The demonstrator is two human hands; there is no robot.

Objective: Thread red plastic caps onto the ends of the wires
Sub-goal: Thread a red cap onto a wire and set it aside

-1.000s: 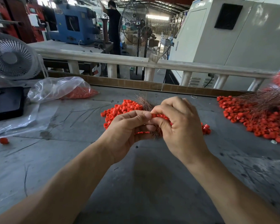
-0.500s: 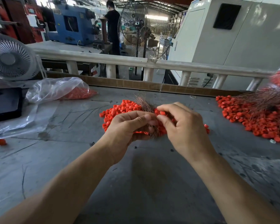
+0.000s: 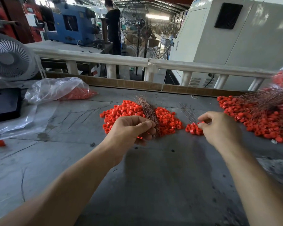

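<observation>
Right hand [image 3: 219, 128] moved right, away from left hand [image 3: 131, 129] and wires [image 3: 147, 110]; now pinching cap [image 3: 201, 123] at small cluster.

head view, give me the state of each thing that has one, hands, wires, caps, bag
left hand: grips the wire bundle
right hand: pinches a red cap
wire bundle: held tilted over the middle cap pile, ends fanned out
middle cap pile: loose on the table
small cap cluster: on the table under the right fingertips
right pile: caps and wires mixed
bag: lying on its side, caps inside
</observation>
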